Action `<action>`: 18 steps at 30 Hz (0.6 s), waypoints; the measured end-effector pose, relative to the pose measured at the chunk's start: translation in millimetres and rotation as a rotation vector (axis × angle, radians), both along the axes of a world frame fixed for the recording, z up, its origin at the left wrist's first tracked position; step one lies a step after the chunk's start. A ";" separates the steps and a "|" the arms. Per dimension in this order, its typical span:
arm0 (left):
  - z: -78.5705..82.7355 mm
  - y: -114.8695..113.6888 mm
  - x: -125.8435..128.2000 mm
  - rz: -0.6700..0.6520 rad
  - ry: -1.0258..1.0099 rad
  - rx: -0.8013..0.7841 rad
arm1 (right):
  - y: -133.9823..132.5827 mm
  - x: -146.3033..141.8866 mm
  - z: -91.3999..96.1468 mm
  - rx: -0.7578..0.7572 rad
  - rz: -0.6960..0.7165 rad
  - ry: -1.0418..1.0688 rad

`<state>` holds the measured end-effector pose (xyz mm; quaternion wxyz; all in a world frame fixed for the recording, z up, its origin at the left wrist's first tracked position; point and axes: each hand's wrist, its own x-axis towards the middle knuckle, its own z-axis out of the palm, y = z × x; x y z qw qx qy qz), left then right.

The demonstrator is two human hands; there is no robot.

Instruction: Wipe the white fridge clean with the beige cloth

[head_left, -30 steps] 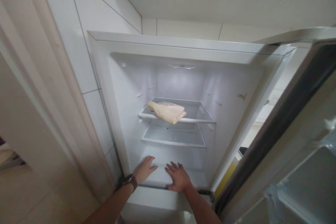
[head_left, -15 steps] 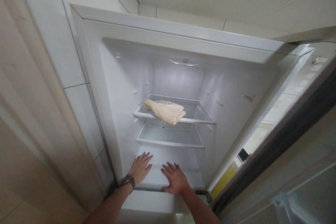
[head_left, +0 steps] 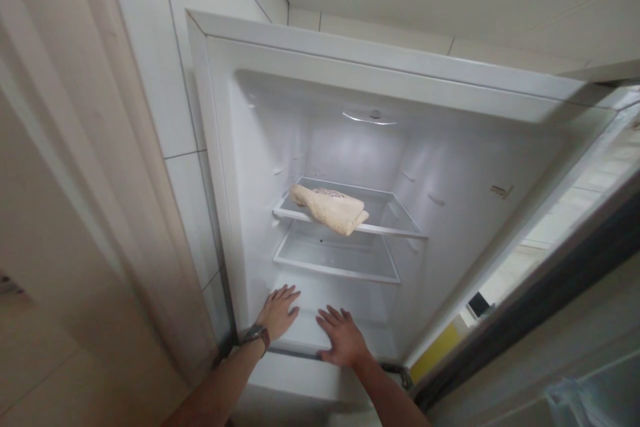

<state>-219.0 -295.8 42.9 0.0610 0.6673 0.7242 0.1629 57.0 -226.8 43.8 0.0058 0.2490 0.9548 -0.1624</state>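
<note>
An open white fridge (head_left: 450, 180) stands in front of me, lit inside. My left hand (head_left: 278, 312), with a watch on the wrist, lies flat with fingers spread on the lowest surface inside. My right hand (head_left: 343, 338) rests flat beside it, fingers stretched out. Neither hand holds anything. A folded beige towel (head_left: 330, 209) lies on the upper glass shelf (head_left: 390, 217), sticking out over its front edge. A second glass shelf (head_left: 340, 260) below it is bare.
The fridge door (head_left: 560, 320) hangs open at the right, its dark edge seal facing me. White tiled wall (head_left: 170, 80) borders the fridge on the left, with a pale door frame (head_left: 75, 180) nearer me. A yellow object (head_left: 435, 352) shows low behind the door.
The view has shifted, so the fridge sits further right in the picture. Both hands stay flat on the lowest surface; the towel has not moved.
</note>
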 end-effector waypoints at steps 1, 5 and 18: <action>-0.2 -0.1 0.0 0.003 0.000 0.003 | 0.3 0.1 -0.5 0.002 0.003 -0.004; 1.7 -1.3 0.5 0.011 -0.008 0.024 | 1.3 0.3 -2.9 0.010 0.007 -0.006; 5.4 -2.9 1.4 0.018 -0.022 0.029 | -0.3 -0.6 -1.8 0.002 -0.007 -0.013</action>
